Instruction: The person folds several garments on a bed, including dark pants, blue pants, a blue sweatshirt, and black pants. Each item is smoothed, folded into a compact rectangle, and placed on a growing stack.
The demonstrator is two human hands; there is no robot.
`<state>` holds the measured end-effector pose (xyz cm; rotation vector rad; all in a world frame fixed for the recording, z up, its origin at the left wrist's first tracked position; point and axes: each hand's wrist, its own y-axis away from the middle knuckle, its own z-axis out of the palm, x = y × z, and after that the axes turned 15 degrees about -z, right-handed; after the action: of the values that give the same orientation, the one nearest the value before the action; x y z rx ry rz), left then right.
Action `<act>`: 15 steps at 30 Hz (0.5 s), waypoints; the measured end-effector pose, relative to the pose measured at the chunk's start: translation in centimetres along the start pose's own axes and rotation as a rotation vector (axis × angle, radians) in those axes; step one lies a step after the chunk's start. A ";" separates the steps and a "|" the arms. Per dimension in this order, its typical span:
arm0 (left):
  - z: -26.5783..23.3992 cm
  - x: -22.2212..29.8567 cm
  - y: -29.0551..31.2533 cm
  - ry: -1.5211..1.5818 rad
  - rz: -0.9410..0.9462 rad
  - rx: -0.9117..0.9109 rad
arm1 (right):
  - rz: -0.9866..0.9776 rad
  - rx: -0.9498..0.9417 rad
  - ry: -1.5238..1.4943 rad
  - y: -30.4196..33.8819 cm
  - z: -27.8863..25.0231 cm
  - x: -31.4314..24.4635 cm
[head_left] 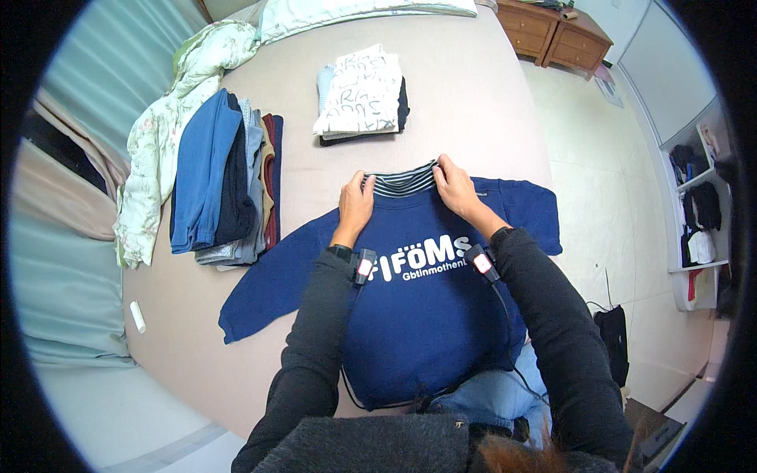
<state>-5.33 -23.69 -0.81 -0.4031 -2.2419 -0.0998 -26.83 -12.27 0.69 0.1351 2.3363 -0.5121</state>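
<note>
A navy blue sweatshirt [418,315] with white lettering lies spread front side up on the bed, its striped collar [400,183] pointing away from me. My left hand [356,206] pinches the left end of the collar between thumb and fingers. At the collar's right end my right hand [457,188] is closed on the fabric too. One sleeve reaches out to the left; the other lies at the right, partly behind my right forearm. The hem is at my lap.
Beyond the collar sits a folded stack of clothes [363,93] with a white printed one on top. To the left lie folded trousers [206,169] in a row beside a floral quilt [150,154]. A small white cylinder [138,316] rests near the bed's left edge. Shelves [698,205] stand at the right.
</note>
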 end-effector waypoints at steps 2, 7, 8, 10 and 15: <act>1.2 -0.2 0.4 -0.131 -0.105 0.063 | 0.000 0.012 0.119 -0.3 0.8 0.1; 3.1 0.5 1.3 -0.329 -0.224 0.237 | 0.011 -0.060 0.487 -0.6 2.3 1.1; 3.3 0.6 1.4 -0.329 -0.244 0.259 | 0.009 -0.038 0.501 -0.5 2.6 1.3; 3.5 0.7 1.4 -0.333 -0.290 0.295 | 0.073 -0.018 0.561 -0.4 3.2 1.7; 3.6 0.5 1.3 -0.354 -0.303 0.290 | 0.061 0.130 0.609 0.2 4.1 2.2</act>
<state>-7.83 -21.56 -2.87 0.0864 -2.6042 0.1501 -25.73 -13.87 -3.58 0.4801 2.8728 -0.6610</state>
